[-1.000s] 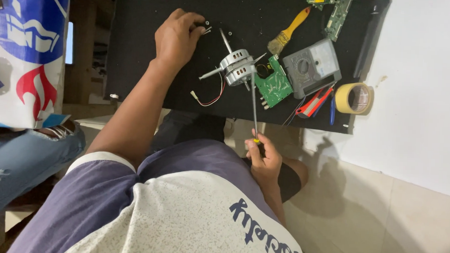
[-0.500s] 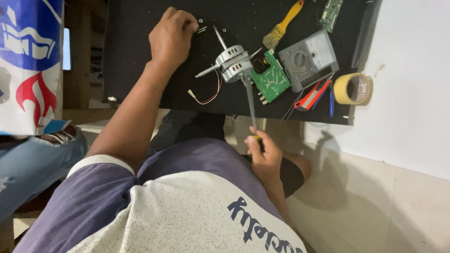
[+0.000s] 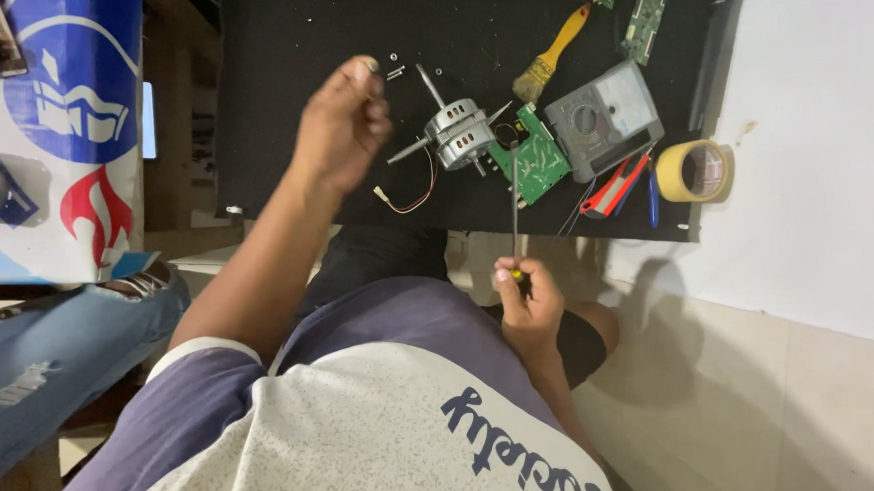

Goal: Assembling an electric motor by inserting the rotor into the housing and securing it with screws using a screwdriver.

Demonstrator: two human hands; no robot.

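My left hand (image 3: 339, 126) hovers over the black mat (image 3: 279, 46), fingers pinched together on what looks like a small screw at the fingertips. A few loose screws (image 3: 396, 73) lie just to its right. A small silver electric motor (image 3: 457, 132) with a shaft and red wires rests on the mat beside a green circuit board (image 3: 539, 164). My right hand (image 3: 524, 299) is near my lap, below the mat's edge, closed around the yellow handle of a long thin screwdriver (image 3: 515, 195). Its shaft points up toward the board and motor.
A grey multimeter (image 3: 603, 116), a yellow-handled brush (image 3: 552, 54), red-handled cutters (image 3: 617, 187), a blue pen (image 3: 654, 185) and a tape roll (image 3: 694, 171) lie at the mat's right. Another person's jeans-clad leg (image 3: 36, 357) and a blue printed box (image 3: 64, 116) are at the left.
My left hand has lifted off the screws at the mat's top and drawn back toward me with its fingers pinched. The right hand still grips the screwdriver.
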